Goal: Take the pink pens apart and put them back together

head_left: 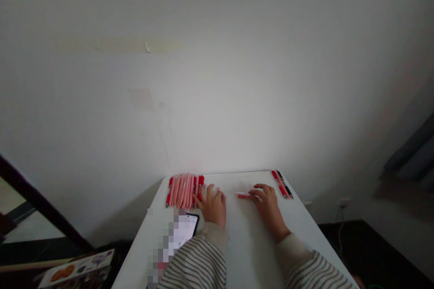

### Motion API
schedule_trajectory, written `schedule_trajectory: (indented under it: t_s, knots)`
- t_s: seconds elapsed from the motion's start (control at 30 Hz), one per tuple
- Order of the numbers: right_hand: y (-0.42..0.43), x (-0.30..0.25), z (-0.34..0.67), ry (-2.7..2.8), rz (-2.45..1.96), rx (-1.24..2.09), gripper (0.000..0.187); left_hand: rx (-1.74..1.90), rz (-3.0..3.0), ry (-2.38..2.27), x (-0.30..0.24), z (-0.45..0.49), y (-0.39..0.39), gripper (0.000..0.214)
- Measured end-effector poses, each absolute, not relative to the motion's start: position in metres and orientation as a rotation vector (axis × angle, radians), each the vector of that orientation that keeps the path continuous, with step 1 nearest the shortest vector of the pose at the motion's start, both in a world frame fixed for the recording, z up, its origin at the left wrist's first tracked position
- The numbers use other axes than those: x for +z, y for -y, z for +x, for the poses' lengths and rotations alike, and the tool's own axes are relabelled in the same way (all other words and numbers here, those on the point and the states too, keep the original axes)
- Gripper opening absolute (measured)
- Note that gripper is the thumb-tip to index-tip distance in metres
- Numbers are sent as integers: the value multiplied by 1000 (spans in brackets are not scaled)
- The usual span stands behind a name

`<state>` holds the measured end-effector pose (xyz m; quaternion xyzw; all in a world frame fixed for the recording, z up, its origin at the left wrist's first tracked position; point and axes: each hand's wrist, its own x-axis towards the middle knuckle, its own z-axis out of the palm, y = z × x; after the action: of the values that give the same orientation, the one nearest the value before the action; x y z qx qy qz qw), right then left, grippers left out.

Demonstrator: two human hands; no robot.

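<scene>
My left hand [214,207] is over the table beside a row of pens, its outer fingers spread toward them. A small pink piece [218,189] shows between its thumb and index finger; most of it is hidden. Held in the fingertips of my right hand [266,203] is a red pen [243,196], pointing left, with a thin white length alongside it. The row of pens [183,192], mostly pink with red ones at both ends, lies side by side at the table's back left. At the back right are a few more pens [282,185], red, pink and black.
A phone [183,230] with a lit, partly blurred screen lies by my left forearm. The white table [251,244] stands against a pale wall [230,76]. A printed box [77,271] is low at the left. A socket with a cable [344,203] is at the right.
</scene>
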<state>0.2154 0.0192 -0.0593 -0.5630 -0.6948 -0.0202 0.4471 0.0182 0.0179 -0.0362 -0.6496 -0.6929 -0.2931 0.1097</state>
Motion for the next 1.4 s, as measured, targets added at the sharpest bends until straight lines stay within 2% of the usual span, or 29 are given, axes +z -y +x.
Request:
schedule_trajectory:
  t_s: [0.57, 1.17, 1.4]
  knots:
    - [-19, -55, 215, 1777, -1444, 48, 19, -1206, -2011, 1919, -26, 22, -15, 16]
    - [-16, -50, 212, 1794, -1452, 37, 19, -1167, -2054, 1941, -23, 22, -12, 14]
    - [-14, -49, 210, 1790, -1451, 59, 19, -1132, -2071, 1930, -21, 24, -11, 19]
